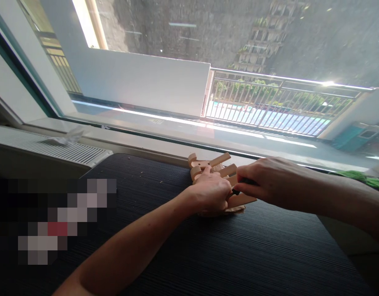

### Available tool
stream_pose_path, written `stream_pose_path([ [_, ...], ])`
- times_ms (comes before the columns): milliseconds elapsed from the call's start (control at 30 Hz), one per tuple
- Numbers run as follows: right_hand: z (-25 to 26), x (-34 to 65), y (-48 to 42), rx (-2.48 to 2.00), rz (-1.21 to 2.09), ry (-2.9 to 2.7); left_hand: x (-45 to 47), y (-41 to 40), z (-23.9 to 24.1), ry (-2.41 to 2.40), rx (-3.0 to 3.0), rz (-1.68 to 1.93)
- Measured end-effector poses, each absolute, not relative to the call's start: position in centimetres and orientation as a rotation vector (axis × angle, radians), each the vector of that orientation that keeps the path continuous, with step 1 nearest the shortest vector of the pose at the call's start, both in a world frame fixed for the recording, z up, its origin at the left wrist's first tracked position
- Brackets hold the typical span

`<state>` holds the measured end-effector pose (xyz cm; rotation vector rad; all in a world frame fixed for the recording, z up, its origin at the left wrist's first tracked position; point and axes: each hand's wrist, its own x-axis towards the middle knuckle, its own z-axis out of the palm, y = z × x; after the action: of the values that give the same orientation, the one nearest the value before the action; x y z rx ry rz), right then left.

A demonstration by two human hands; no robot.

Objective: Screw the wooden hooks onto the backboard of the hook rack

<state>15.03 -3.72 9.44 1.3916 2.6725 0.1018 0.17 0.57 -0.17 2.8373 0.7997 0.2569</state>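
Several light wooden pieces with rounded, curled ends lie side by side near the window edge of the table; one wooden piece (220, 159) shows dark holes. My left hand (211, 190) presses down on the pieces, one finger pointing away from me and the others curled around the wood. Just right of it, my right hand (259, 181) is closed around a black-handled tool (236, 191). Its tip is hidden between my hands, at the wood. Beneath the pieces, a crumpled brown sheet (237, 210) shows at the near edge.
The dark wood-grain table (164, 263) meets a white window sill (140, 144). At left stands a white slatted radiator (53, 144) with clear plastic (67, 137) on it. Green material (360, 179) lies at right. A pixelated patch covers the lower left. Outside is a metal railing (269, 102).
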Motion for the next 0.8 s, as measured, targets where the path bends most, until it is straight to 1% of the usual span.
stream_pose_path([
  [233,9.5,15.1,-4.1,1.422,0.195,2.604,-0.2,1.0,0.8,0.727,2.864,0.117],
  [367,9.6,15.4,-4.3,1.459,0.234,2.567,-0.3,1.2,1.1,0.733,2.869,0.112],
  [800,10.2,15.7,-4.7,1.478,0.177,2.603,-0.5,1.3,0.8,0.705,2.832,0.114],
])
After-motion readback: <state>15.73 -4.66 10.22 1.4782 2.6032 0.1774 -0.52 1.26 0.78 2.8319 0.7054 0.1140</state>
